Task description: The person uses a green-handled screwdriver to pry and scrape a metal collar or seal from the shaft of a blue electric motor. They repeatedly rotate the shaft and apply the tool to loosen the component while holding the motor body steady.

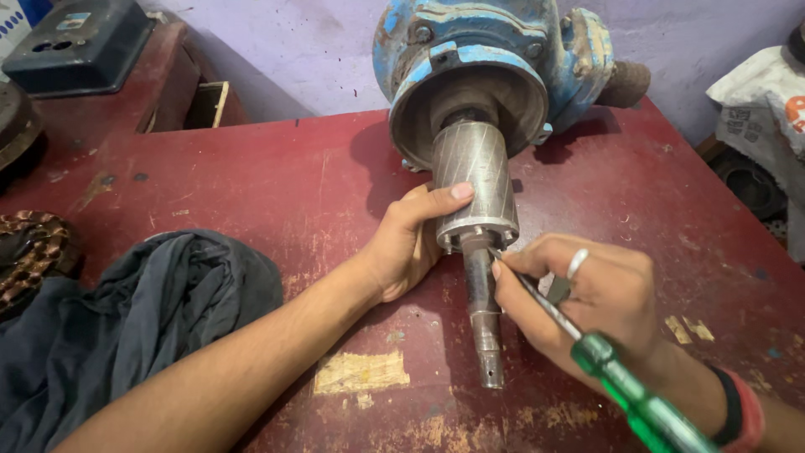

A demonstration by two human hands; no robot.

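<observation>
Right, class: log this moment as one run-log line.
left hand: grips rotor | right hand: holds green screwdriver, tip at shaft | blue housing on red table

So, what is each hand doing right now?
Left hand: closed around the motor rotor.
Right hand: holding a green-handled screwdriver, tip at the shaft.

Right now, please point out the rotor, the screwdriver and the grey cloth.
rotor (475,180), head view, its grooved side.
screwdriver (646,409), head view, its green handle.
grey cloth (126,319), head view, its folded middle.

This is a repair workshop: a worn red workbench (251,184), a blue pump housing (503,59), a greasy rag (126,319).
</observation>
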